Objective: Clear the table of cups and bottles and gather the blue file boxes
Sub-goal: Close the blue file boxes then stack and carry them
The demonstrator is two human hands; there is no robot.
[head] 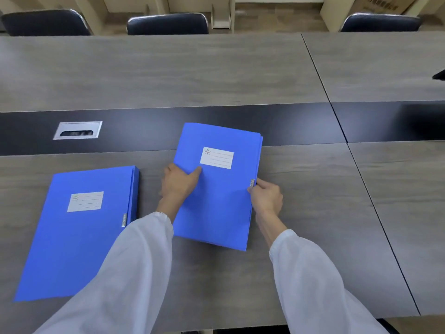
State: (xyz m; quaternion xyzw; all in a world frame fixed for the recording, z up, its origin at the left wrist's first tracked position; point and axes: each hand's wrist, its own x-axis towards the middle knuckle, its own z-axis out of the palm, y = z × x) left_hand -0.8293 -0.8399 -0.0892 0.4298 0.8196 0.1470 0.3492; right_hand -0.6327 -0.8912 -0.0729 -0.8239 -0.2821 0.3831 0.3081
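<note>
Two blue file boxes with white labels lie on the grey wooden table (216, 75). One blue file box (224, 206) is in the middle, slightly tilted, and both hands hold it. My left hand (179, 183) grips its left edge with the thumb on the cover. My right hand (266, 197) pinches its right edge beside the metal clasp. The second blue file box (79, 239) lies flat to the left, untouched. No cups or bottles are in view.
A metal cable hatch (78, 130) sits in the table's dark centre strip (289, 124) at the left. Three dark chairs (167, 24) stand along the far side. A dark object (439, 74) pokes in at the right edge.
</note>
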